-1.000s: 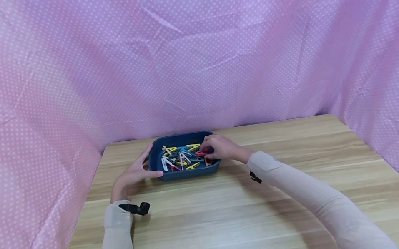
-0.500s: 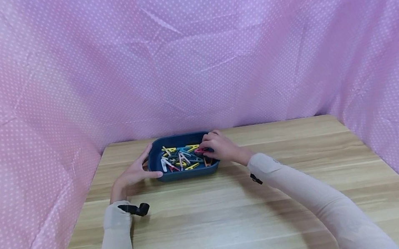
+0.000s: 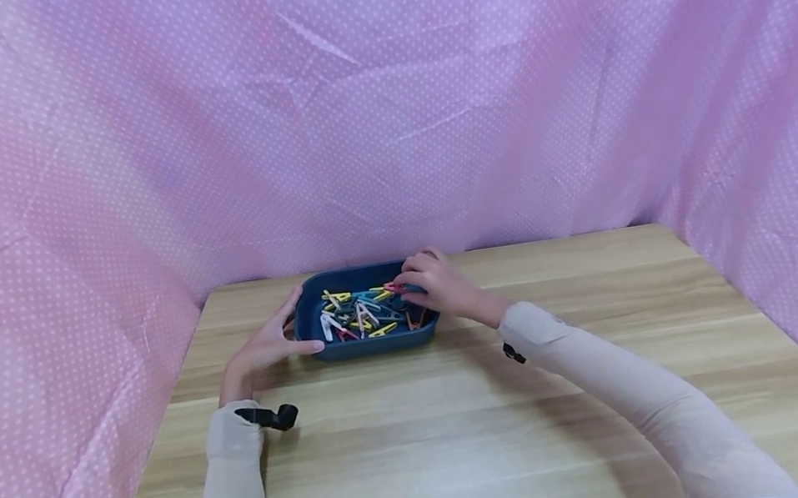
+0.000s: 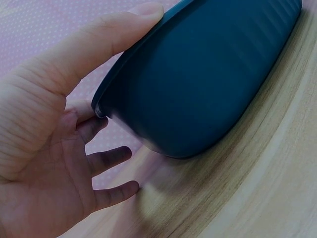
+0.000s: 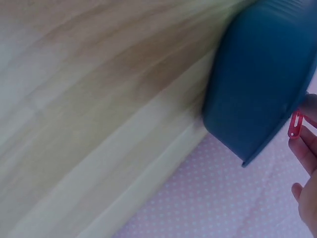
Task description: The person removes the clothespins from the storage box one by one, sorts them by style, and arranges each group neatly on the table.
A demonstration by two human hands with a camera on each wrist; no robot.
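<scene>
A dark blue plastic basin (image 3: 374, 345) stands at the back of the wooden table, with several coloured clothespins (image 3: 364, 312) lying loose in it. At its left end my left hand (image 3: 269, 343) is spread. In the left wrist view the thumb rests along the basin's rim, while the other fingers stretch out beside the end wall. Over the basin's right end my right hand (image 3: 444, 283) pinches a red clothespin (image 5: 295, 124) between thumb and fingers, close to the rim in the right wrist view. The lower part of this clothespin is hidden by the fingers.
Pink dotted cloth (image 3: 382, 117) hangs behind the table (image 3: 425, 447) and along both sides. The basin stands near the table's back edge. A black camera mount (image 3: 270, 417) sticks out from the left wrist.
My right hand has moved slightly up and back with the red clothespin, lifting it away from the pile. My left hand and the basin are almost unmoved.
</scene>
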